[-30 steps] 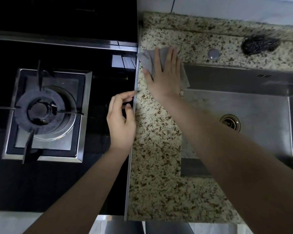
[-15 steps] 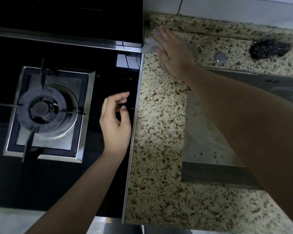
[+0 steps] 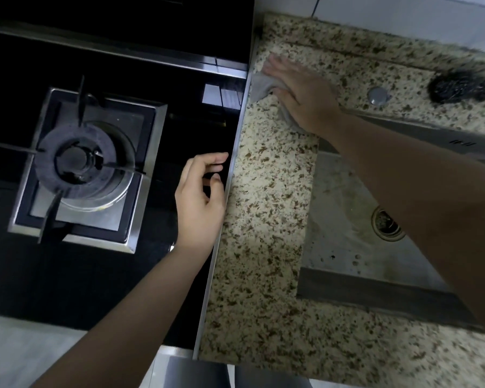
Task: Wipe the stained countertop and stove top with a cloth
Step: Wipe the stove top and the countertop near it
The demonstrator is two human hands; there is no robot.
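A speckled beige-and-brown granite bench [image 3: 266, 208] runs in a polished strip between a glossy black glass stove top [image 3: 101, 281], on the left, and a dull stainless-steel sink [image 3: 345, 219] sunk into the stone on the right. The stone's mottled grain reaches to a raised lip at the back, under pale wall tiles [image 3: 389, 15]. The stove top's surface is mirror-smooth and edged by a thin metal trim where it meets the bench. Set into it is a square brushed-steel burner tray [image 3: 140, 169] carrying a round, matte charcoal burner ring [image 3: 76, 163] and thin black pan-support prongs. The sink basin is streaked and spotted, with a round metal drain [image 3: 387, 222] in its floor.

The right hand [image 3: 303, 93], fingers laid out flat, presses a crumpled grey cloth [image 3: 261, 86] onto the far left corner of the bench, right beside the stove's trim; soft folds of cloth show past the fingertips and under the palm. The left hand [image 3: 199, 197] hovers over the stove top's right edge, fingers loosely curled, holding nothing.

Behind the sink, on the bench's back strip, lie a dark, wiry ball of steel scouring wool [image 3: 459, 86] and a small round grey metal cap [image 3: 378, 95].
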